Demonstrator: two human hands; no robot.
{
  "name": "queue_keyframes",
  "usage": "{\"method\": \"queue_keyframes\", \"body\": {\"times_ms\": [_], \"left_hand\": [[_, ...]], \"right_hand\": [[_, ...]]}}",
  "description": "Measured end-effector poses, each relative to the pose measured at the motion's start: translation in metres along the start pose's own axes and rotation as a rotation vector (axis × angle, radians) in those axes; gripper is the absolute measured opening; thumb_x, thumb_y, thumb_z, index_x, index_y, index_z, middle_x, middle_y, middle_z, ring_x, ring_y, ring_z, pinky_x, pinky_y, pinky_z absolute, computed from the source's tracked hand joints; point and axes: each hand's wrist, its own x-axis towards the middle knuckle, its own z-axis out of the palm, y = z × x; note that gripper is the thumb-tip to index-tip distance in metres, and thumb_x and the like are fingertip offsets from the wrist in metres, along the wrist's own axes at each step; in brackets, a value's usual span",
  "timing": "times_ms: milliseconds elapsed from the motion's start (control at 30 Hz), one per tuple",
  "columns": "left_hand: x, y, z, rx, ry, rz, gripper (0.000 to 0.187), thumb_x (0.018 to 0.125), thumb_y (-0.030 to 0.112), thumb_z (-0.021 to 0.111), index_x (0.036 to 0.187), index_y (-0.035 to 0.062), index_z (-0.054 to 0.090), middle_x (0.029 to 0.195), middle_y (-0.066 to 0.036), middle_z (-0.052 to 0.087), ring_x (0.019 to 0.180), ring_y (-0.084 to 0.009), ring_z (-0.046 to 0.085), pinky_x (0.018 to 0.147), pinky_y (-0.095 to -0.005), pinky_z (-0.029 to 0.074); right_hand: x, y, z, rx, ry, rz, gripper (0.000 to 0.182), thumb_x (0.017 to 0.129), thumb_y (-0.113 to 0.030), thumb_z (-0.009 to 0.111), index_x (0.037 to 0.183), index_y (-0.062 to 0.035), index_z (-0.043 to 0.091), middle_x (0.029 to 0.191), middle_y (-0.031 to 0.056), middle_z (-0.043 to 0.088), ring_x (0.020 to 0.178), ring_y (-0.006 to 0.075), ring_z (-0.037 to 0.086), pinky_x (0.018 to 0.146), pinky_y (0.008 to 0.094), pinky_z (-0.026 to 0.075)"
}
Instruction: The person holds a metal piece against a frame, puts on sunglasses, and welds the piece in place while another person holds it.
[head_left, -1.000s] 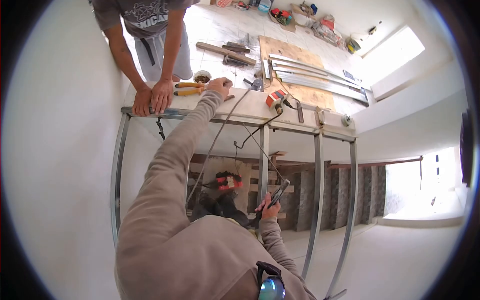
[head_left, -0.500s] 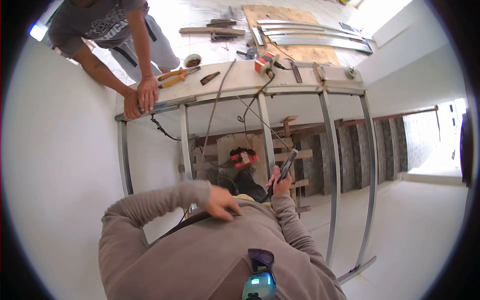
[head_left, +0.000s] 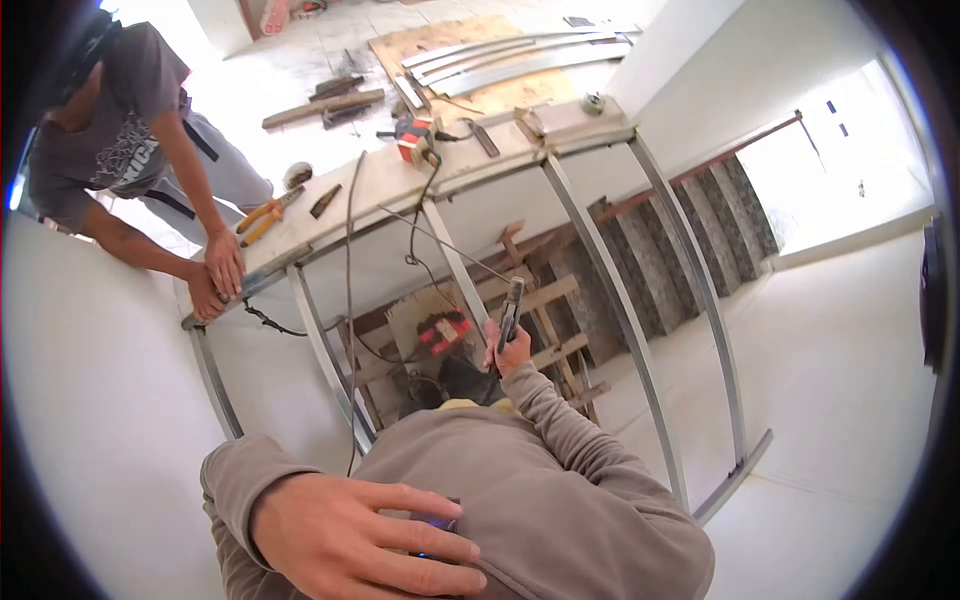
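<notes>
My right hand point(head_left: 510, 348) grips a dark electrode holder point(head_left: 512, 310) beside an upright of the metal frame point(head_left: 455, 255). A long thin welding rod point(head_left: 440, 240) extends from the holder's tip up and left toward the ledge. Close to the camera, my left hand point(head_left: 365, 535) is in front of my chest with its fingers extended and slightly apart. It covers most of the sunglasses point(head_left: 440, 521) at my collar; a bit of purple lens shows between the fingers.
A co-worker's hands point(head_left: 218, 280) press on the frame's left end. Orange-handled pliers point(head_left: 265, 218) and a red-and-black tool point(head_left: 413, 140) lie on the ledge point(head_left: 380, 190). Below are wooden scaffold planks point(head_left: 550, 292), a red box point(head_left: 443, 332) and stairs point(head_left: 690, 250). A cable point(head_left: 350, 300) hangs down.
My left hand has risen from my belly toward the camera, over the sunglasses. The view has turned, shifting the frame and ledge leftward. My right hand still grips the holder.
</notes>
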Motion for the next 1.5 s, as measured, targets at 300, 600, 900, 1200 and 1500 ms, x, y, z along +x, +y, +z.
{"method": "queue_keyframes", "body": {"times_ms": [300,600,900,1200,1500], "left_hand": [[-0.038,0.034,-0.041,-0.444,0.052,-0.014,0.025,0.079,-0.006,0.07,0.103,-0.002,0.067,0.1,-0.016,0.061,0.094,-0.0297,0.066,0.08,-0.045,0.058],[-0.102,-0.078,-0.019,-0.438,1.259,-0.662,0.057,0.086,0.009,0.066,0.136,0.0077,0.039,0.098,-0.002,0.051,0.095,-0.0236,0.064,0.08,-0.0406,0.058],[-0.143,-0.145,0.055,-0.499,1.016,-0.815,0.057,0.087,0.004,0.068,0.132,0.0079,0.033,0.099,-0.004,0.053,0.103,-0.0223,0.064,0.083,-0.0329,0.053],[-0.181,-0.127,0.081,-0.801,1.189,-0.735,0.044,0.092,0.012,0.065,0.123,0.0091,0.034,0.096,-0.009,0.059,0.105,-0.0257,0.064,0.087,-0.0389,0.053],[-0.142,-0.036,0.053,-0.182,0.845,-0.434,0.054,0.084,-0.001,0.07,0.126,0.0085,0.037,0.105,-0.019,0.062,0.114,-0.034,0.059,0.098,-0.0529,0.047]], "right_hand": [[0.009,-0.075,0.07,0.183,-0.147,-0.033,0.028,0.088,-0.018,0.071,0.073,-0.008,0.049,0.054,0.0026,0.05,0.038,0.0133,0.049,0.037,0.0289,0.041],[-0.049,-0.12,0.07,0.407,-0.328,-0.022,0.022,0.09,-0.018,0.069,0.087,-0.0094,0.049,0.079,0.0084,0.059,0.051,0.0163,0.053,0.042,0.032,0.044],[-0.083,-0.116,0.063,0.265,-0.29,-0.006,0.022,0.085,-0.007,0.07,0.091,-0.0091,0.049,0.102,0.0174,0.064,0.054,0.0151,0.056,0.044,0.0281,0.046],[-0.088,-0.097,0.055,0.384,-0.289,0.107,0.027,0.082,0.001,0.069,0.09,-0.0124,0.047,0.09,0.0104,0.056,0.05,0.0121,0.047,0.048,0.0305,0.046],[-0.094,-0.066,0.029,0.289,-0.191,-0.04,0.025,0.091,-0.021,0.068,0.094,-0.0073,0.047,0.087,0.0067,0.055,0.052,0.0137,0.048,0.045,0.0305,0.042]]}}
